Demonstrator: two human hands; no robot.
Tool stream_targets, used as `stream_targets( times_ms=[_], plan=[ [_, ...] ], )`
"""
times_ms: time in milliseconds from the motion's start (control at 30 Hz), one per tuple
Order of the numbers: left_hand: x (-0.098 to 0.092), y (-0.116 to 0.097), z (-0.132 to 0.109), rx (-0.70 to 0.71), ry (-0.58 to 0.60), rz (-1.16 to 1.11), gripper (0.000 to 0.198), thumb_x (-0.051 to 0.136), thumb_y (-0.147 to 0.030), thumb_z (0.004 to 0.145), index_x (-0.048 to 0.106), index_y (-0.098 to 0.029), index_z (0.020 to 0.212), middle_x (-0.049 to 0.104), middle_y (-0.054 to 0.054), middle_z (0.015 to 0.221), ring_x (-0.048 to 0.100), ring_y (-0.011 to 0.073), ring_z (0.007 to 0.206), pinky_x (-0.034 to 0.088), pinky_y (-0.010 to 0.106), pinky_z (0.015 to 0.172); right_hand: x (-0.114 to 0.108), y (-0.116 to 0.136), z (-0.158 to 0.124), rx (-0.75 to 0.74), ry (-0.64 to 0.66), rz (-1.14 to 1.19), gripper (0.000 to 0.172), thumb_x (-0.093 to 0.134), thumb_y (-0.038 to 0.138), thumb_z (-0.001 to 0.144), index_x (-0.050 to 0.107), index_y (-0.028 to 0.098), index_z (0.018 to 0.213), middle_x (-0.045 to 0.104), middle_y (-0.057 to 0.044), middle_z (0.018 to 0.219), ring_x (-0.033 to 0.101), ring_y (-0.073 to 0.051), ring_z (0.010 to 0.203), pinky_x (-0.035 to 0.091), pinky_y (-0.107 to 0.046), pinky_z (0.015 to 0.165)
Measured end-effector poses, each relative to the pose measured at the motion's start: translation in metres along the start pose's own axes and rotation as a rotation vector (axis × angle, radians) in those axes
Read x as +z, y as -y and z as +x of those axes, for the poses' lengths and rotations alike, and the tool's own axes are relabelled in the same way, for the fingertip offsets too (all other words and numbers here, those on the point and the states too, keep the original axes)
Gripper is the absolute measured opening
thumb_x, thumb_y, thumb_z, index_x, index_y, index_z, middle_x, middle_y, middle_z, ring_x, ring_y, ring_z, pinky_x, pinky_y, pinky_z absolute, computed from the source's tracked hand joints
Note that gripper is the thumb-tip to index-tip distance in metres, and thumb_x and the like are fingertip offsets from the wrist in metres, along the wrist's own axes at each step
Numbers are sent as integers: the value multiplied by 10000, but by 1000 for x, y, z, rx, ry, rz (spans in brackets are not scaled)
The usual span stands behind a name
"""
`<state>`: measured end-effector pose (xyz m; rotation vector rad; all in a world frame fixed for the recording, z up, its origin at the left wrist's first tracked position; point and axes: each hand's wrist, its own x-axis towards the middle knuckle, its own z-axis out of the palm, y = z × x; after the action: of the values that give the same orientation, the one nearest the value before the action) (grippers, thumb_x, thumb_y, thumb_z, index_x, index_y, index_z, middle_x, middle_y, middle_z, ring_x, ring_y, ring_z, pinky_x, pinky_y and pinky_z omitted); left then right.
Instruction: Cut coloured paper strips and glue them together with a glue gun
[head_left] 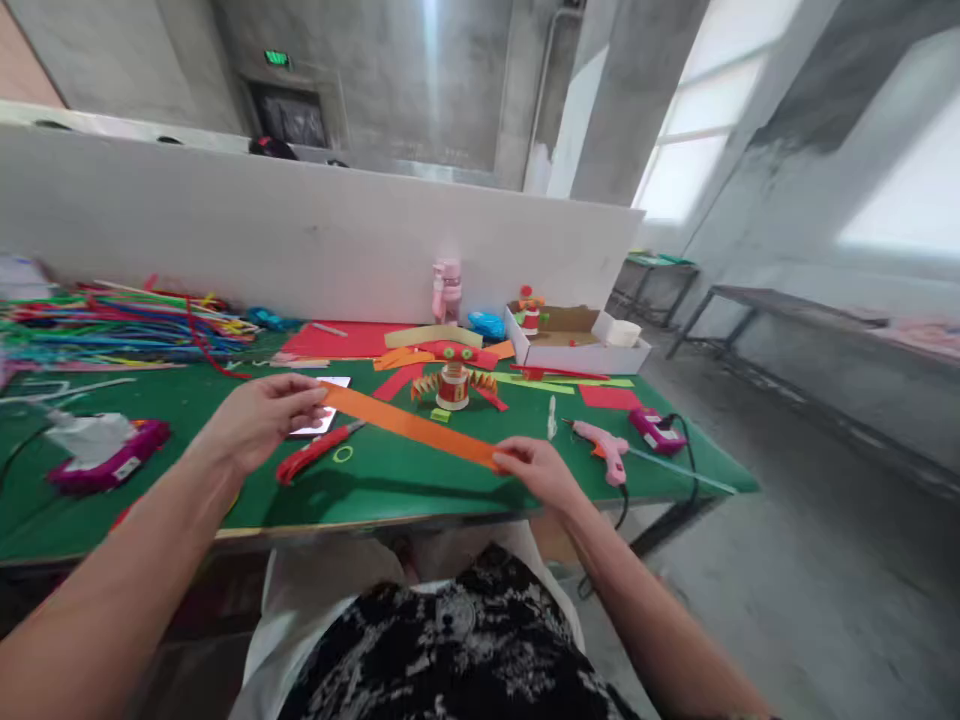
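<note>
Both hands pinch one orange paper strip point(409, 425) taut, left hand point(262, 415) and right hand point(536, 468) gripping opposite ends above the green table point(390, 480).

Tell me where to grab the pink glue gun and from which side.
Take the glue gun by its handle, coming from above at the near edge: it lies flat, handle toward the person, nozzle aimed left. The right hand, pinching the orange paper strip, is closest.
</note>
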<state>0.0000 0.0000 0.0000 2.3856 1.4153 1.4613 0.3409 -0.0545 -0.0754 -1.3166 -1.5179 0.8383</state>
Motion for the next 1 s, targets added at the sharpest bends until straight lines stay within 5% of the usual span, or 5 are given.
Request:
stream_targets(
  times_ms=[200,333,467,800,1000],
  plan=[
    [7,-53,-78,252,-35,14,127,579,-215,916,701,-247,898,735,-13,881,668,109,828,545,219,785,-7,20,12,49,-489,204,334,720,466,728,669,191,910,695,-83,1003,616,-184,843,520,-334,786],
    [40,-76,-137,508,58,-22,229,476,-150,950,685,-228,1000,730,24,850,660,120,799,555,226,761,35,24,-54,528,162,598,489,722,637,733,638,154,725,642,-30,653,571,-114,521,494,-246,516],
    [60,-81,-160,543,165,30,196,471,-197,965,667,-207,963,711,27,813,640,124,775,557,240,757,69,19,-89,841,390,784,540,784,618,699,689,131,913,707,-50,755,657,-117,580,546,-222,548],
    [-44,27,-92,-327,426,793,457,299,-318,940,656,-38,991,650,207,832,639,340,859,518,472,785,90,17,-68,881,286,817,341,634,458,917,661,120,877,711,-66,711,672,-128,566,559,-227,529],
    [-68,42,-88,-586,692,958,510,304,-394,903,509,-61,1232,644,96,803,565,204,645,405,241,565,91,19,-72,936,371,833,559,350,545,1017,655,102,867,690,-83,695,708,-165,600,576,-255,531]
  ],
)
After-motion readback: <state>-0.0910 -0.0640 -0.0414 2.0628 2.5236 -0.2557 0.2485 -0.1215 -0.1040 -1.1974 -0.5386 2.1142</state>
